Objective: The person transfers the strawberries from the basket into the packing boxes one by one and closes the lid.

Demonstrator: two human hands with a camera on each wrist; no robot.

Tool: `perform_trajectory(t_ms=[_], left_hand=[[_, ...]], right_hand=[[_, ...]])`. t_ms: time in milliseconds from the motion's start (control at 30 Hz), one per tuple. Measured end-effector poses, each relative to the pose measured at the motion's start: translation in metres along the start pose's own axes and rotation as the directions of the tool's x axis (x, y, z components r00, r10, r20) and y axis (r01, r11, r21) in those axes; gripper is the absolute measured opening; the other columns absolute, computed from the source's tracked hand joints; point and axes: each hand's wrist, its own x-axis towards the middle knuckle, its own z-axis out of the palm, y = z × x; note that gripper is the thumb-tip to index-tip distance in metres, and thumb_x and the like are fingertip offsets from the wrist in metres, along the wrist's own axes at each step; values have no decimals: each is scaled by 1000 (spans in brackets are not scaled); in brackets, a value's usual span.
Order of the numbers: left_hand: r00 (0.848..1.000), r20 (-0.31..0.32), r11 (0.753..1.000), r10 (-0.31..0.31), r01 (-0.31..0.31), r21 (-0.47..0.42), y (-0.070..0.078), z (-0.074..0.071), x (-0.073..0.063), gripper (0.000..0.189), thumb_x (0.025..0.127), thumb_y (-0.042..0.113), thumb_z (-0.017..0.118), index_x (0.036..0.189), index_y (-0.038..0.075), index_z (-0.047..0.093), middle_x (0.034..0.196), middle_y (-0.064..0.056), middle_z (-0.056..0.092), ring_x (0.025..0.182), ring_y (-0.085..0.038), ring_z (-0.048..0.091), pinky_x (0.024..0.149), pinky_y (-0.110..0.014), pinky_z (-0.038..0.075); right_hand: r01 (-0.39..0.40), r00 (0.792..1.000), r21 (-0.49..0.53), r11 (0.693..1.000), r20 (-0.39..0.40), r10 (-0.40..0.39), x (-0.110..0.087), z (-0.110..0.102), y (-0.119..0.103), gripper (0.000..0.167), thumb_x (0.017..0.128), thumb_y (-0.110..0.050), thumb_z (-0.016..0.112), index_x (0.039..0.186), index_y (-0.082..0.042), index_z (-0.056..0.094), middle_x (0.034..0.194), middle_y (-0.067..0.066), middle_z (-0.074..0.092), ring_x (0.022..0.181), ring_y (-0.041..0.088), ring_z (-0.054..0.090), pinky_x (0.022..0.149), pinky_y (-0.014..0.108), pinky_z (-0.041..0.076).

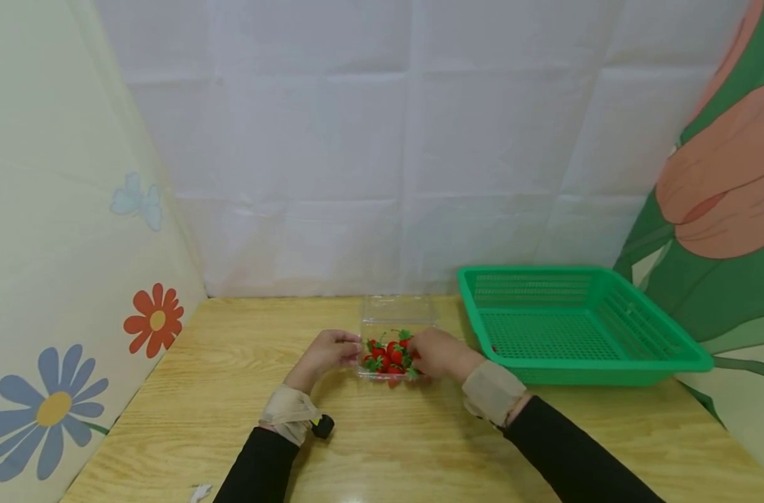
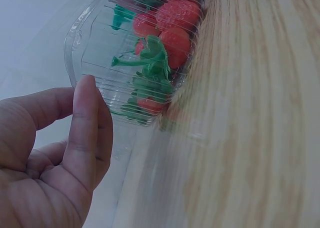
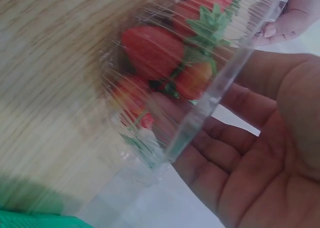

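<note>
A transparent plastic clamshell box [image 1: 391, 377] stands on the table with its lid [image 1: 399, 309] raised at the back. Several red strawberries [image 1: 394, 356] with green leafy tops lie in it. At the box's left side, my left hand [image 1: 333, 351] pinches the rim between thumb and fingers, as the left wrist view shows. My right hand [image 1: 440, 351] reaches over the right rim, its fingers inside among the fruit. In the right wrist view, a strawberry [image 3: 195, 80] sits between that thumb and fingers, partly hidden by the ribbed box wall.
A green plastic basket [image 1: 583, 365] stands right of the box, with a small red spot [image 1: 495, 348] at its near left edge. White sheeting [image 1: 306, 140] rises behind the wooden table [image 1: 382, 447]. A white scrap [image 1: 200, 492] lies at the front left.
</note>
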Motion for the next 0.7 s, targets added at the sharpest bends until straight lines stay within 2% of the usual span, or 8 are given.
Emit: perform_trajectory(t_ms=[100, 233, 367, 567, 700], left_hand=[[1000, 1, 1000, -3, 3, 0, 1, 1, -2, 28, 99, -2, 58, 122, -19, 58, 92, -13, 68, 70, -9, 62, 64, -19, 57], [1000, 3, 1000, -13, 13, 6, 1, 1, -3, 29, 99, -1, 59, 122, -19, 58, 94, -15, 69, 70, -9, 63, 64, -20, 58], [1000, 0, 1000, -14, 14, 2, 0, 0, -2, 29, 99, -1, 59, 122, -19, 58, 94, -15, 69, 71, -9, 64, 65, -20, 58], [1000, -2, 1000, -18, 18, -11, 0, -1, 1, 28, 99, -2, 59, 122, -18, 58, 93, -13, 68, 71, -10, 64, 65, -21, 58], [1000, 6, 1000, -13, 13, -17, 0, -1, 1, 29, 100, -2, 59, 123, -19, 57, 93, -13, 68, 72, -10, 64, 65, -21, 58]], right_hand=[[-8, 1000, -3, 1000, 23, 8, -2, -2, -2, 6, 92, -3, 71, 97, -1, 73, 97, 12, 72, 89, 27, 67, 86, 47, 57], [-61, 997, 27, 998, 42, 60, -6, -6, -4, 24, 95, -8, 70, 117, 1, 71, 115, 17, 71, 108, 34, 66, 96, 49, 55], [-83, 997, 61, 995, 12, 82, -12, -12, -4, 32, 96, -11, 70, 125, 1, 67, 126, 18, 67, 119, 37, 62, 103, 51, 51], [-77, 996, 102, 992, -47, 82, -23, -30, 0, 32, 97, -13, 69, 126, 0, 66, 124, 18, 67, 111, 35, 64, 93, 49, 56], [-39, 988, 92, 995, -143, 52, -33, -46, 11, 31, 98, -13, 67, 126, 1, 65, 120, 19, 68, 104, 33, 66, 84, 46, 58]])
